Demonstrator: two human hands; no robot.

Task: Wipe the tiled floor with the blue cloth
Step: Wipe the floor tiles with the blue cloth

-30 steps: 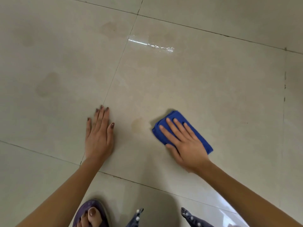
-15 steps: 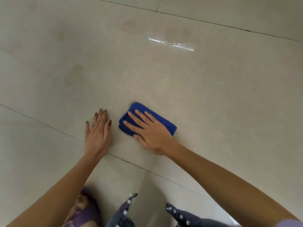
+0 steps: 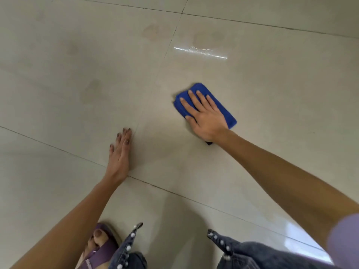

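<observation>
Pale tiled floor (image 3: 272, 105) under our two flat hands.
Our right hand (image 3: 206, 115), fingers spread, presses the folded blue cloth (image 3: 223, 107) right of centre; our left hand (image 3: 119, 154) lies empty, palm down, lower left of it, well apart.

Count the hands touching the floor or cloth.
2. The left hand lies flat on the bare floor, beside a grout line. The right hand presses flat on the blue cloth, farther out to the right.
</observation>
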